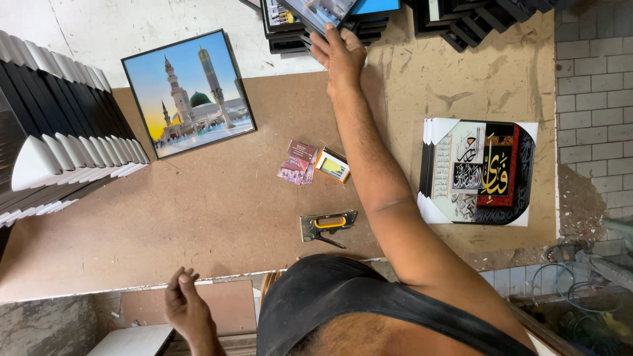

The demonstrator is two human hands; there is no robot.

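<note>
My right hand (339,54) reaches far forward and is shut on the near edge of a framed picture (315,10) that lies on top of a stack of black frames (290,36) at the far edge. My left hand (188,306) hangs low near my body, below the edge of the brown board worktop (198,217); its fingers are curled together with nothing in them. A staple gun (328,225) with a yellow handle lies on the board, under my right forearm.
A framed picture of a mosque (191,92) lies at the back left. Rows of black frames with white corner guards (59,138) stand at the left. Small packets (297,163) and a staple box (333,165) lie mid-board. A calligraphy frame stack (478,171) sits right.
</note>
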